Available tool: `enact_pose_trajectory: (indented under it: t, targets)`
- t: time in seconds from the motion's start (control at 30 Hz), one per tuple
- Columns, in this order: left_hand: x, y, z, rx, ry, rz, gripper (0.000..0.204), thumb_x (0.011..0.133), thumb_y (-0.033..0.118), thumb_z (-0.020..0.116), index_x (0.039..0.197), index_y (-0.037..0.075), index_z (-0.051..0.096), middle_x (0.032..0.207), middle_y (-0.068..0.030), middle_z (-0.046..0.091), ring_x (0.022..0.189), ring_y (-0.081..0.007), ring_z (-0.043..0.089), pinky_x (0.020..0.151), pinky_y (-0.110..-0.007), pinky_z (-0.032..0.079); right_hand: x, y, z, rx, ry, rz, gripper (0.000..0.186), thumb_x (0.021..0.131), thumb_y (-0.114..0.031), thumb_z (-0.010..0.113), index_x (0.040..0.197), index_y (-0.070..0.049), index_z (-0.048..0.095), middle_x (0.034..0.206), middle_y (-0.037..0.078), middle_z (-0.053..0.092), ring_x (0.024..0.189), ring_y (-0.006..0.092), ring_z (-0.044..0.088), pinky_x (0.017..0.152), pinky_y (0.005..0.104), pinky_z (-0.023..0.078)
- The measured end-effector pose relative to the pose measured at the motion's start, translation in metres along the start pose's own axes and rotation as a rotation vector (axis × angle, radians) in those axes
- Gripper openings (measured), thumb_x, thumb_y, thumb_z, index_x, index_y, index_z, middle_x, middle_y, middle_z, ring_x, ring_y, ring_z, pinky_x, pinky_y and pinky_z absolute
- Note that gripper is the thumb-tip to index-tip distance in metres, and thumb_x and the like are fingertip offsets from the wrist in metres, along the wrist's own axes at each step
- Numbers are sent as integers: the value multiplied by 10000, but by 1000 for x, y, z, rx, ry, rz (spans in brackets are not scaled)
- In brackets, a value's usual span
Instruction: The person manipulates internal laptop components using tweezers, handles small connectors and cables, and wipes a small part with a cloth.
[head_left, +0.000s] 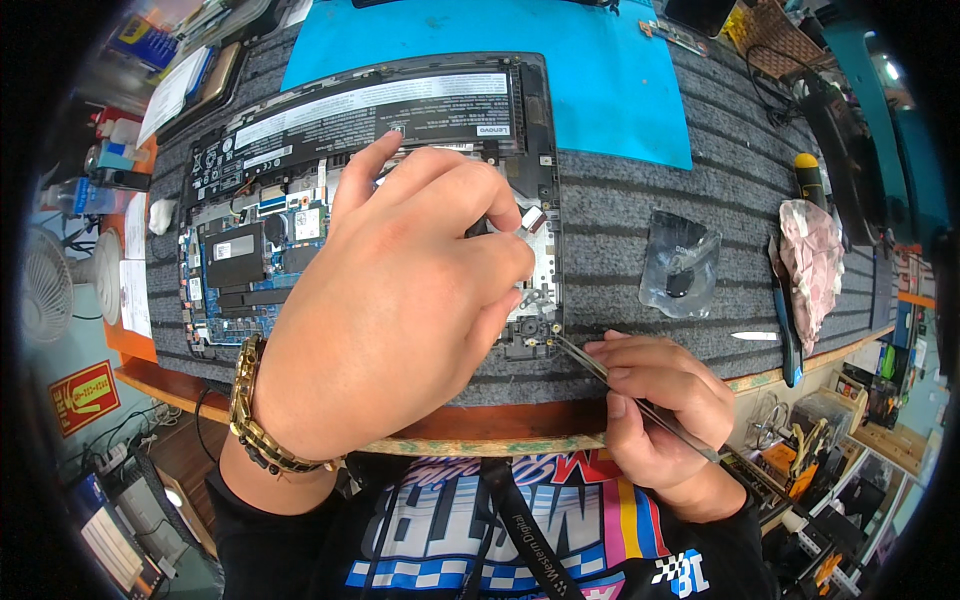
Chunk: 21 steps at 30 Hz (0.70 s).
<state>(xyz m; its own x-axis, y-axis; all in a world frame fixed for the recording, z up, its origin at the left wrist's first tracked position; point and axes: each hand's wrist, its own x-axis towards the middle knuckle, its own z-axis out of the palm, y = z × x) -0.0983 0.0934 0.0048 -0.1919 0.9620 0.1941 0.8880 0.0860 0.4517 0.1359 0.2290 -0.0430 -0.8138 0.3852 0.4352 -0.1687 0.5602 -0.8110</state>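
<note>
An opened laptop (255, 290) lies upside down on a grey striped mat, with its long black battery (300, 125) along the far side and blue circuit board to the left. My left hand (400, 280), wearing a gold bracelet (243, 395), covers its middle and right part, fingers curled over the inside; what they grip, if anything, is hidden. A short ribbon cable piece (532, 220) shows beside those fingers. My right hand (665, 405) grips metal tweezers (590, 360), whose tips reach a small connector area at the laptop's near right corner.
A blue mat (625, 105) lies beyond the laptop. To the right are a small plastic bag (678, 262), a crumpled pink cloth (810, 270), pliers (783, 320), a white blade-like tool (755, 336) and a yellow-capped tool (806, 170). Papers, bottles and a fan (45, 270) stand left.
</note>
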Motion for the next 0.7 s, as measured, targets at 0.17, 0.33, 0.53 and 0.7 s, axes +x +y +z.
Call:
enact_pose_trajectory:
  t: [0.17, 0.33, 0.53, 0.7]
  targets:
    - [0, -1, 0, 1, -2, 1, 199, 783, 46, 861, 943, 110, 761, 1154, -40, 690, 1203, -316, 670, 1216, -631, 396, -1, 1, 1, -17, 2, -3, 206, 818, 70, 742, 1021, 43, 717, 943, 195, 777, 922, 359, 823, 910, 495, 685]
    - [0, 0, 0, 3, -4, -3, 204, 780, 46, 863, 946, 108, 763, 1157, -41, 695, 1213, -316, 671, 1217, -631, 395, -2, 1, 2, -28, 3, -10, 202, 819, 71, 748, 1017, 41, 716, 946, 193, 778, 922, 355, 823, 910, 490, 685]
    - [0, -1, 0, 10, -9, -1, 206, 782, 49, 865, 951, 109, 764, 1155, -39, 697, 1217, -316, 672, 1219, -630, 393, -1, 1, 2, -29, 3, -7, 200, 818, 73, 750, 1011, 38, 717, 947, 193, 781, 919, 354, 824, 913, 490, 684]
    - [0, -1, 0, 10, -9, -2, 207, 784, 50, 864, 954, 109, 762, 1161, -39, 696, 1224, -319, 669, 1222, -634, 388, -1, 0, 1, -35, 1, -4, 196, 819, 73, 751, 1009, 38, 715, 946, 195, 783, 920, 355, 825, 918, 491, 683]
